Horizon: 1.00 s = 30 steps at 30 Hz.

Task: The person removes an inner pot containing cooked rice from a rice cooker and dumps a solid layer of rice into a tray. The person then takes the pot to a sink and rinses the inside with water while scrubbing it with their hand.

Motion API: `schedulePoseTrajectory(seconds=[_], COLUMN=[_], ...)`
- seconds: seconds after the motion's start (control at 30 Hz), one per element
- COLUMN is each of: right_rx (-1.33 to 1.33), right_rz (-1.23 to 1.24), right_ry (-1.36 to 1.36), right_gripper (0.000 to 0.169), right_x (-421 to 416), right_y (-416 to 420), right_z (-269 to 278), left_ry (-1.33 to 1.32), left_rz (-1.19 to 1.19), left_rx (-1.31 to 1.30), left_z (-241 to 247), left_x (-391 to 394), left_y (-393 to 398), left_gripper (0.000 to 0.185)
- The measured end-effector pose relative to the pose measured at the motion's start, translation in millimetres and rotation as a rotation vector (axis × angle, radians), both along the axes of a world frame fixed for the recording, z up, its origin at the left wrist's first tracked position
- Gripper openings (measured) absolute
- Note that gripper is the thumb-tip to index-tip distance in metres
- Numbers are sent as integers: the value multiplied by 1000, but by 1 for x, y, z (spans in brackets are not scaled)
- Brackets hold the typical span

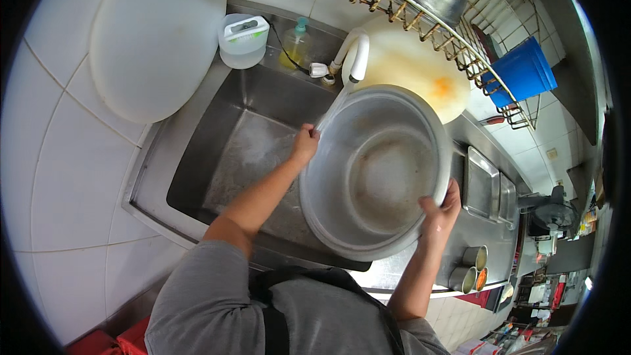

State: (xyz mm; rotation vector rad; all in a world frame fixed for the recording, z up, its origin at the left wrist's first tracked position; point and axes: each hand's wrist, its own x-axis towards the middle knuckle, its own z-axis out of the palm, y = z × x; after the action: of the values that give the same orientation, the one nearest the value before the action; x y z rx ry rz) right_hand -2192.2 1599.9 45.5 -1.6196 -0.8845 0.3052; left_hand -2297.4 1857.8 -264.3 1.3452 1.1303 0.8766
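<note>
Both my hands hold a large round aluminium basin by its rim, tilted over the right side of a stainless steel sink. My left hand grips the rim on the left, with its fingers partly hidden. On the lower right, my right hand has its thumb inside the rim and its fingers around the outside. Brownish stains mark the basin's inner bottom. Above it, a white faucet lets a stream of water run down by the basin's left edge near my left hand.
Behind the sink stand a translucent jug and a pump bottle of yellow liquid. Round boards lean on the tiles. A rusty wire rack overhangs the back, holding a blue bucket. Metal trays and small tins sit rightward.
</note>
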Motion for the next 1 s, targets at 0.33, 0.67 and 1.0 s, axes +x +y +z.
schedulePoseTrajectory(seconds=[0.33,0.67,1.0], right_rx=[126,42,74], right_rz=[24,146,92], right_ry=[310,455,513], right_gripper=[27,29,26], right_x=[4,-6,4], right_y=[53,81,100], right_z=[-20,-41,-79], left_ry=[414,753,-592], left_rz=[-30,-670,-745], left_rx=[749,510,-747], left_z=[103,46,125], left_x=[-70,-3,80], left_y=[-1,45,-79], left_gripper=[37,28,29])
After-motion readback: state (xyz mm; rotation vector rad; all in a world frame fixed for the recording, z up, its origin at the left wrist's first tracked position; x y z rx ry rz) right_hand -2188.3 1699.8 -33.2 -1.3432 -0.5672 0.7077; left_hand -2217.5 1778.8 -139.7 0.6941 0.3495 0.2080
